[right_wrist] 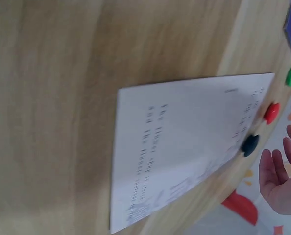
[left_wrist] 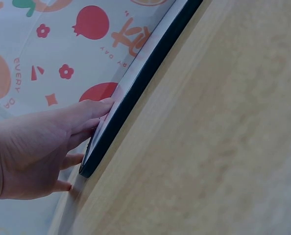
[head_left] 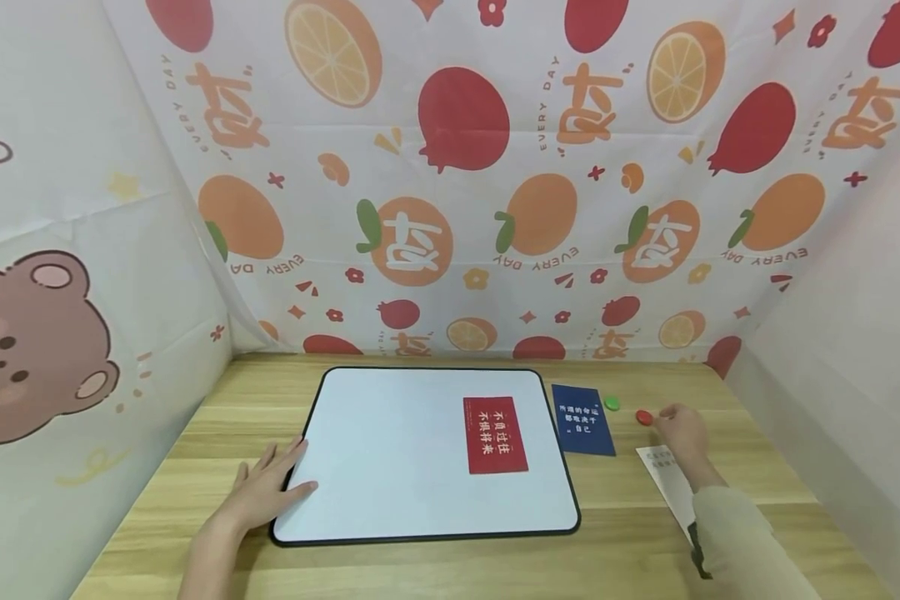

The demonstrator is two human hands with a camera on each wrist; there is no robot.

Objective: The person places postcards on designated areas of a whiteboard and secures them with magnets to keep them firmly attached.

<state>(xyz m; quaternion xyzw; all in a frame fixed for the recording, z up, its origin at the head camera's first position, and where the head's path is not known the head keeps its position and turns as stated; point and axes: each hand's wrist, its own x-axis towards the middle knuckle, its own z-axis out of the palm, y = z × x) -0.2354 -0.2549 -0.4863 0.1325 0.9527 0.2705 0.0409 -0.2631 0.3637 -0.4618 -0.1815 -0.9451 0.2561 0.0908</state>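
A whiteboard (head_left: 390, 450) with a black rim lies on the wooden table, a red card (head_left: 497, 435) with white writing on its right part. My left hand (head_left: 266, 487) rests at the board's left edge, thumb on the white surface and fingers spread along the rim. On the right, my right hand (head_left: 684, 433) is beside a red round magnet (head_left: 644, 417). In the right wrist view its fingers are loosely bent with nothing between them, close to a dark round magnet (right_wrist: 250, 145); the hand hides that magnet in the head view. A white printed card (head_left: 663, 483) lies partly under the right forearm.
A blue card (head_left: 583, 420) lies just right of the board, with a green round magnet (head_left: 612, 403) by its upper corner. Behind the table hangs a fruit-print cloth (head_left: 465, 225); a cloth with a bear (head_left: 30, 350) covers the left side.
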